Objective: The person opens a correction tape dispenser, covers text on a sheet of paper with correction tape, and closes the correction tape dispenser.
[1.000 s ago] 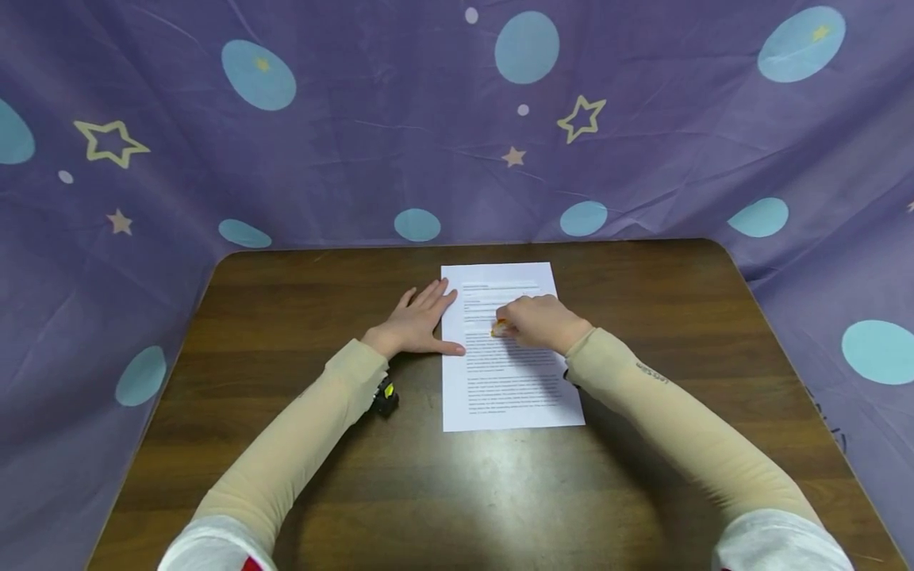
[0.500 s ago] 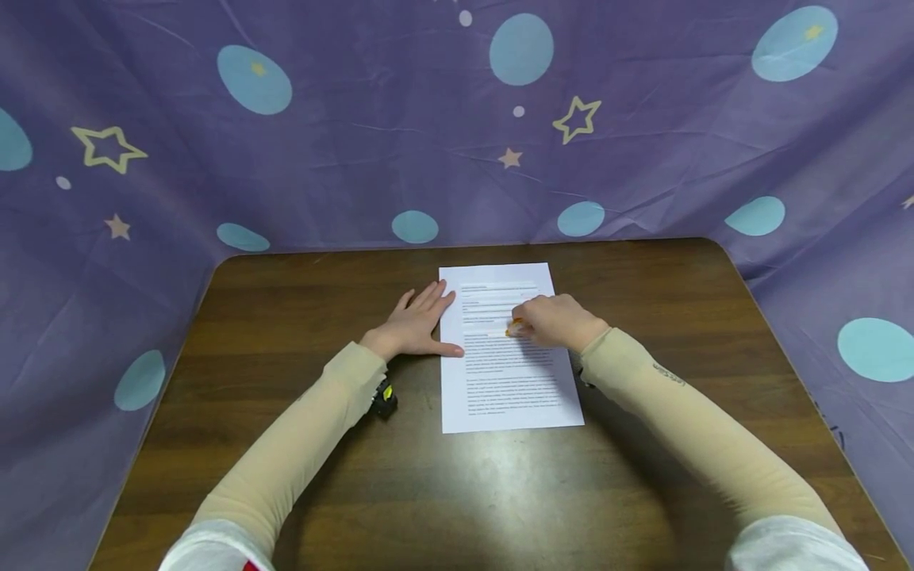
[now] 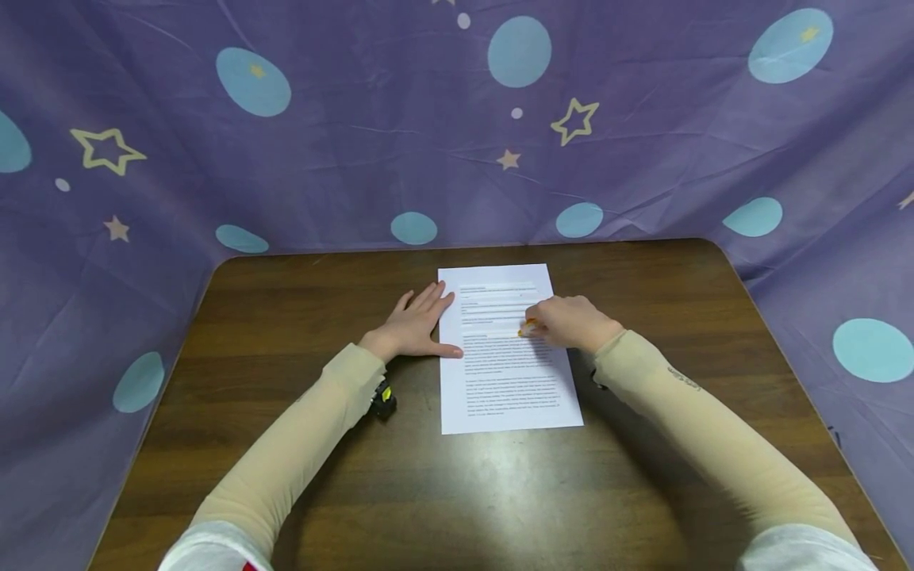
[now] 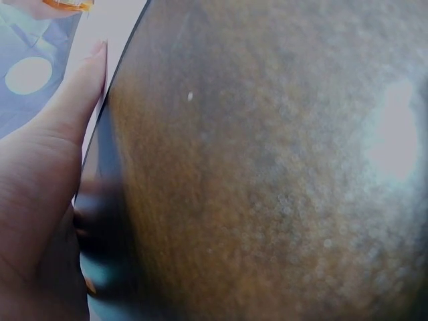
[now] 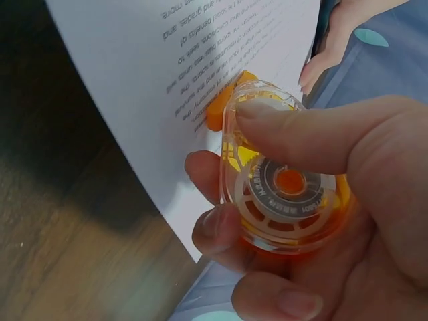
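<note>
A printed sheet of paper (image 3: 500, 396) lies on the wooden table. My right hand (image 3: 574, 321) grips a correction tape dispenser (image 5: 287, 180), a clear case with orange and yellow parts, thumb on one face and fingers curled behind. Its orange tip (image 5: 221, 107) is at the printed lines, around the middle of the sheet; whether it touches the paper is hard to tell. White strips cover parts of the upper lines. With fingers spread, my left hand (image 3: 410, 327) rests on the sheet's left edge. The left wrist view shows its thumb (image 4: 83, 80) along the paper's edge.
The brown wooden table (image 3: 286, 301) extends around the sheet on all sides. Behind it hangs a purple curtain (image 3: 343, 127) with stars and blue ovals. A black wrist device (image 3: 384, 400) sits under the left forearm.
My right hand has slid to the right across the sheet with the correction tape dispenser, along a printed line. My left hand stays in place on the paper.
</note>
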A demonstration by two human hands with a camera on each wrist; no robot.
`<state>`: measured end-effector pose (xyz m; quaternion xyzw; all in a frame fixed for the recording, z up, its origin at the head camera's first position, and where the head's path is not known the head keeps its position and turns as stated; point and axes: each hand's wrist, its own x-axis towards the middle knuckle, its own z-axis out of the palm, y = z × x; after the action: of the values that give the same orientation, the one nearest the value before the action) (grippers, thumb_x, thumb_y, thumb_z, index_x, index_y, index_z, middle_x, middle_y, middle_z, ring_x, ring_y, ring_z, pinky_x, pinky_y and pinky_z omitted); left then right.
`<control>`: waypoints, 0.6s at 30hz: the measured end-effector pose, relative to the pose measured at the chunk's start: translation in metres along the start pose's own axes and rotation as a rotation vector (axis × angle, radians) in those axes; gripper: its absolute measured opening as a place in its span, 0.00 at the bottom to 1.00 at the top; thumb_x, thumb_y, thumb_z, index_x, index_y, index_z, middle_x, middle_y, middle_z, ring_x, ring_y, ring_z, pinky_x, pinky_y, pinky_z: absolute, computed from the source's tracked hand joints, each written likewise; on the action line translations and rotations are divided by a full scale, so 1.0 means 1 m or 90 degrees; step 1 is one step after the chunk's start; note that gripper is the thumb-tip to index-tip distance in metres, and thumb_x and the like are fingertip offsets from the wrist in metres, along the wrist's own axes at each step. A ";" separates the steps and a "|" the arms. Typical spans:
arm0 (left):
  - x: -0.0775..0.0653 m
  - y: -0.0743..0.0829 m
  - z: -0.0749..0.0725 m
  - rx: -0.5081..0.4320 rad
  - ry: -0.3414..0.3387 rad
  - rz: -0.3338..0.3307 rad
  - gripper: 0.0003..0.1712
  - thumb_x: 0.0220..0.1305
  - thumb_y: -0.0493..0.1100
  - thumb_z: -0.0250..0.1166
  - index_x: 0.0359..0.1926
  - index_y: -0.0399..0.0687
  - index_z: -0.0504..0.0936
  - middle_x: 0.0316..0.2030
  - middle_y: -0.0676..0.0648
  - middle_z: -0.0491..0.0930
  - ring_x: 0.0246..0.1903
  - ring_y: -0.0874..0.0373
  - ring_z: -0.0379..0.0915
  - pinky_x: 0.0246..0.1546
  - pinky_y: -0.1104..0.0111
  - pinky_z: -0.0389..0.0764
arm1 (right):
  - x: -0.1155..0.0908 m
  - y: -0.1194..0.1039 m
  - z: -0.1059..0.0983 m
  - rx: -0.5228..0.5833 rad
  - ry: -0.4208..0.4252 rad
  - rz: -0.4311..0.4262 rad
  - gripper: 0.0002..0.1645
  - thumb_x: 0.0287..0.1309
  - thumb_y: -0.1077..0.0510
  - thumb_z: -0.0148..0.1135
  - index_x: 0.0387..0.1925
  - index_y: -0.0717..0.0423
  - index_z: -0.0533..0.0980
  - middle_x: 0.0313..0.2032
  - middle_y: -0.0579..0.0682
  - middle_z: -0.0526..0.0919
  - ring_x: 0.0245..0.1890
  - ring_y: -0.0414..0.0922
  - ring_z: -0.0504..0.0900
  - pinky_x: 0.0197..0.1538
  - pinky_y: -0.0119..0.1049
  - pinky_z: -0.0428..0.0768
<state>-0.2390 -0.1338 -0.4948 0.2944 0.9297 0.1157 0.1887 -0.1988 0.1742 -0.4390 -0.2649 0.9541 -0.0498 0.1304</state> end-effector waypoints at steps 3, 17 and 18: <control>0.000 -0.001 0.001 0.002 0.001 0.002 0.72 0.56 0.80 0.65 0.85 0.50 0.40 0.84 0.46 0.28 0.83 0.51 0.23 0.78 0.45 0.31 | -0.003 0.002 0.000 -0.001 0.003 0.001 0.02 0.65 0.62 0.67 0.37 0.52 0.83 0.29 0.46 0.82 0.27 0.44 0.74 0.30 0.45 0.77; 0.001 0.000 0.001 -0.009 0.005 0.001 0.72 0.57 0.80 0.65 0.85 0.50 0.40 0.84 0.45 0.28 0.83 0.51 0.23 0.78 0.45 0.30 | -0.014 0.017 -0.002 -0.004 0.003 0.008 0.05 0.66 0.59 0.69 0.33 0.50 0.81 0.27 0.46 0.81 0.27 0.45 0.74 0.29 0.46 0.77; 0.001 0.000 0.001 -0.007 0.003 0.001 0.72 0.56 0.80 0.65 0.85 0.50 0.40 0.84 0.45 0.28 0.83 0.52 0.22 0.78 0.45 0.30 | -0.015 0.018 -0.002 -0.003 0.002 0.011 0.05 0.65 0.58 0.69 0.33 0.50 0.81 0.27 0.46 0.81 0.27 0.45 0.75 0.29 0.47 0.77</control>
<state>-0.2391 -0.1334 -0.4954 0.2934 0.9294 0.1217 0.1880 -0.1963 0.1972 -0.4365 -0.2571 0.9566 -0.0470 0.1288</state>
